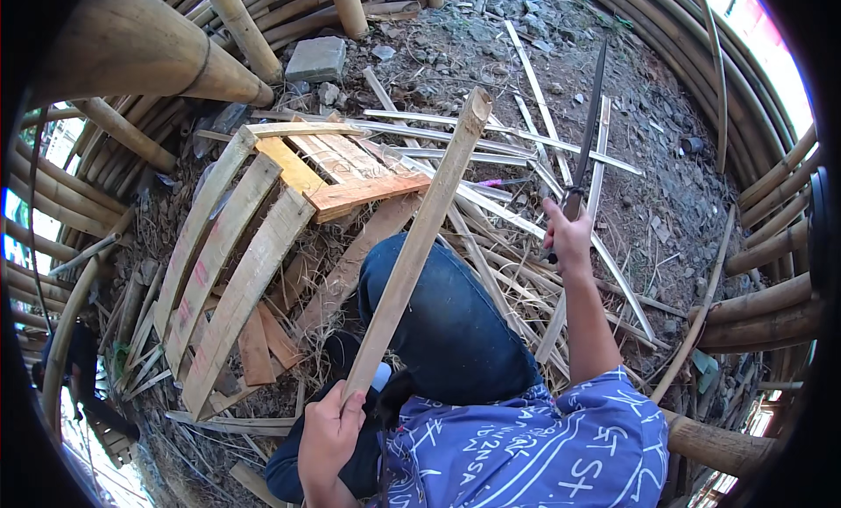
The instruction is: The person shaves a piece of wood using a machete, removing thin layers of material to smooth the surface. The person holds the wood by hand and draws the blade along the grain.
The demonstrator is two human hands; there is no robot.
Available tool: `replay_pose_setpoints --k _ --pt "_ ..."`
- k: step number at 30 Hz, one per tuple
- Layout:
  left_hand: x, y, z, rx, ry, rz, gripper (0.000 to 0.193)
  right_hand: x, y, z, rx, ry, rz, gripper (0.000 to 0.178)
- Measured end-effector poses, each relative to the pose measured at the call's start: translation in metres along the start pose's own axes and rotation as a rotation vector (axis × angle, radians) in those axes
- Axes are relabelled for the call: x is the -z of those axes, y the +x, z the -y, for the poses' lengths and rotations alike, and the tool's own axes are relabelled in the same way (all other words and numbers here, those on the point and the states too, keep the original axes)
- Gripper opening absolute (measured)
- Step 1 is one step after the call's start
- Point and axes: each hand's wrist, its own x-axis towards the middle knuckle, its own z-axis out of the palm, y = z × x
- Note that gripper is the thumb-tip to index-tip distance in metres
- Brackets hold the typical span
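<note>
My left hand (331, 427) is closed round the lower end of a long split bamboo strip (420, 236), which slants up and away to the right across my bent knee. In my right hand (569, 236), out to the right, I grip the dark handle of a machete (594, 114). Its long dark blade points up and away from me, apart from the bamboo strip. Left of the strip stands a wooden crate (254, 254) of pale slats, with an orange-brown board on its near top edge.
Several thin split bamboo strips (534, 140) lie crossed on the stony ground beyond my knee. A grey concrete block (316, 59) sits at the far left. Thick bamboo poles (131, 44) rise at the left, and stacked bamboo (771, 245) lines the right side.
</note>
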Motion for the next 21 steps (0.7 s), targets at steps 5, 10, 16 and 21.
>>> replay_pose_setpoints --k 5,10,16,21 --pt "-0.002 0.004 -0.008 -0.001 0.059 -0.021 0.029 -0.018 -0.036 0.031 0.120 0.101 0.227 0.019" --pt "-0.012 0.010 -0.026 -0.039 0.120 -0.021 0.028 -0.026 -0.060 0.059 0.417 -0.259 0.504 0.019" --pt "-0.020 0.011 -0.024 -0.167 0.237 -0.013 0.028 -0.033 -0.059 0.056 0.539 -0.597 0.625 0.020" --pt "-0.018 0.008 -0.026 -0.168 0.267 -0.019 0.029 -0.034 -0.039 0.032 0.597 -0.627 0.520 0.011"
